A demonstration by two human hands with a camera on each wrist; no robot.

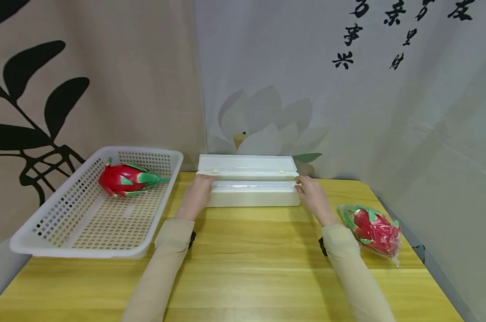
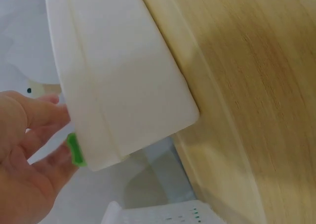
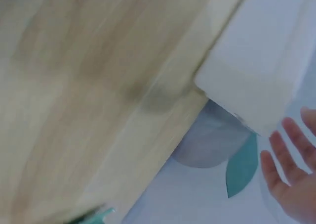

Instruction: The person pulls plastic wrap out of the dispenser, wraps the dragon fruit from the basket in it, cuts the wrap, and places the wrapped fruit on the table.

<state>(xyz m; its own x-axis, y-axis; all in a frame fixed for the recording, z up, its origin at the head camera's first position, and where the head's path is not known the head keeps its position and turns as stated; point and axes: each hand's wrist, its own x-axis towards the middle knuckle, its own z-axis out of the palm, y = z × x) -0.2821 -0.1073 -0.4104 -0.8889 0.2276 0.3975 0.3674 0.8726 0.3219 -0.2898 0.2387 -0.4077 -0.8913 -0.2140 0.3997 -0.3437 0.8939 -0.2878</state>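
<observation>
A long white cling film dispenser box stands at the back of the table with its lid raised, and shiny film shows along its inside. My left hand is at the box's left end, its fingertips right at the upper edge beside a small green tab. At the other end is my right hand, with its thumb toward the box. Its fingers look spread and loosely bent in the right wrist view, close to the box's corner, with nothing seen between them.
To the left, a white perforated basket holds an unwrapped red dragon fruit. A dragon fruit wrapped in clear film lies near the right edge of the wooden table. A printed curtain hangs right behind the box.
</observation>
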